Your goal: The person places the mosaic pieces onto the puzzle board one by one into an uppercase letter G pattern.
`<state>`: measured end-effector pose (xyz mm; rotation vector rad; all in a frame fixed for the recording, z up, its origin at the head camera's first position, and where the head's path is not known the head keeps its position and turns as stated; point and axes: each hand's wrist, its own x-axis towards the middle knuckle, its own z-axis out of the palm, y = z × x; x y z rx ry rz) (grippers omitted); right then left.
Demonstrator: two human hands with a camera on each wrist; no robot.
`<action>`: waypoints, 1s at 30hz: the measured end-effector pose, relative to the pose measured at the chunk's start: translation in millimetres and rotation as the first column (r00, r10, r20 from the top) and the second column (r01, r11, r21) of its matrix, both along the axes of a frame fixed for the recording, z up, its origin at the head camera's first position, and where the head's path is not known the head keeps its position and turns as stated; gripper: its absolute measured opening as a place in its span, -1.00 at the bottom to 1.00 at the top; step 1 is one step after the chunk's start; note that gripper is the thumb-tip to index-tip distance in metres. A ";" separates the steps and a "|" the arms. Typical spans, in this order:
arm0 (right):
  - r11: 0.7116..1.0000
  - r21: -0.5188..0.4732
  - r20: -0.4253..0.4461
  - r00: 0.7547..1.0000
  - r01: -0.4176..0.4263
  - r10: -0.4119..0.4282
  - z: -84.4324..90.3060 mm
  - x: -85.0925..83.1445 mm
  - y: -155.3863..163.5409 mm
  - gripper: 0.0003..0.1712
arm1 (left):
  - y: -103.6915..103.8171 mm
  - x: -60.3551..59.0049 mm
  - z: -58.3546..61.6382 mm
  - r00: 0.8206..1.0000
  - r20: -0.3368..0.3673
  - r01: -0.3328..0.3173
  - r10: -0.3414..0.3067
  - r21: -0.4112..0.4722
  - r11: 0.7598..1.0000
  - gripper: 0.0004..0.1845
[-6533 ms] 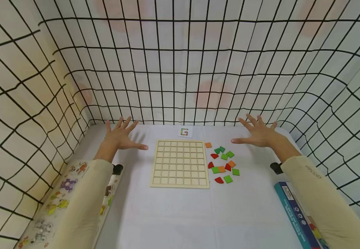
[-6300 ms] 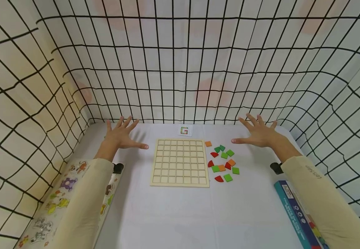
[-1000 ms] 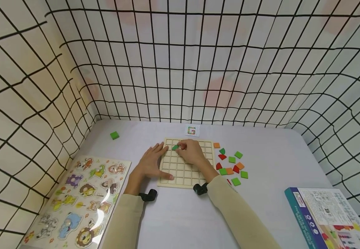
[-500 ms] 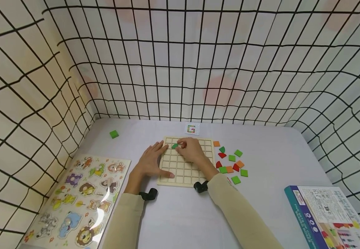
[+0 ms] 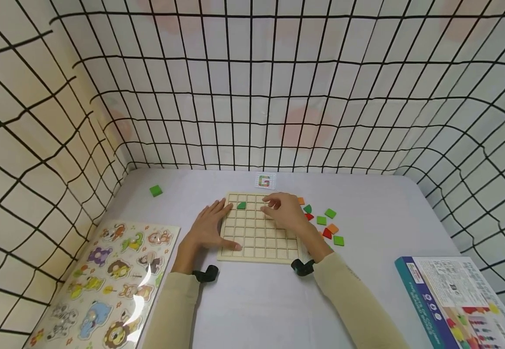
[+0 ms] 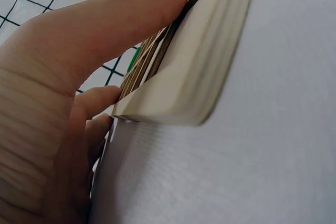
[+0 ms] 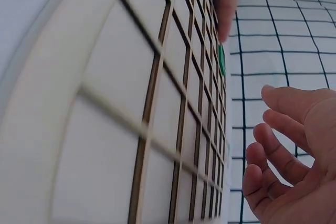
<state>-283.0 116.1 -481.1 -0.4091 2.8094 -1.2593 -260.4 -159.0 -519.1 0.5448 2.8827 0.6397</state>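
fingers [image 5: 223, 207] of the left hand [image 5: 208, 230] are laid flat and straight along the 9 o'clock edge of the wooden grid board [image 5: 258, 228], pressing it steady, with the thumb set across the near corner cells; nothing is gripped. fingers [image 7: 283, 161] of the right hand [image 5: 288, 212] are seen loosely curled and empty above the board's 1 o'clock corner, apart from its surface as far as can be told. going from largest to smallest: the white table [image 5: 252, 300] is ringed by grid-patterned cloth walls [image 5: 252, 97]; an animal peg puzzle [image 5: 104, 286] lies at 8 o'clock and a printed box [image 5: 457, 300] at 4 o'clock; the board sits at the centre; a small pattern card [image 5: 265, 181] lies at 12 o'clock just beyond it. one green tile [image 5: 241, 205] is seated in a cell of the second row near the 11 o'clock corner, and the loose tiles [image 5: 328, 225], green, orange and red, are scattered just beside the 3 o'clock edge, partly hidden by the right wrist. a stray green tile [image 5: 155, 190] lies well apart at 10 o'clock. the step in hand is judged to be the interval between placements: one piece is set, and the free hand is turned toward the pile. the next move is judged to call for a pinch on a tile of the colour and shape shown on the card, then a level lowering into the adjoining cell while the board is held still.
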 end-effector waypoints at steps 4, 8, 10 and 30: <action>1.000 -0.008 -0.018 1.000 0.019 -0.019 -1.5 4.7 25.2 -0.61 | -2.9 1.2 0.6 1.000 -0.004 0.000 0.000 0.001 1.000 0.46; 0.999 -0.002 -0.015 0.999 0.052 -0.052 -1.7 8.4 51.6 -0.60 | -4.1 1.1 0.0 1.000 -0.011 -0.002 0.002 0.018 1.000 0.45; 0.997 0.006 -0.015 0.997 0.075 -0.075 -0.4 10.6 63.1 -0.60 | -4.2 0.8 -1.2 1.000 -0.012 -0.002 0.002 0.019 1.000 0.45; 0.955 0.150 -0.003 0.966 0.256 -0.258 -21.8 25.2 159.9 -0.53 | 0.1 1.0 -2.6 1.000 -0.009 0.028 -0.028 0.013 1.000 0.47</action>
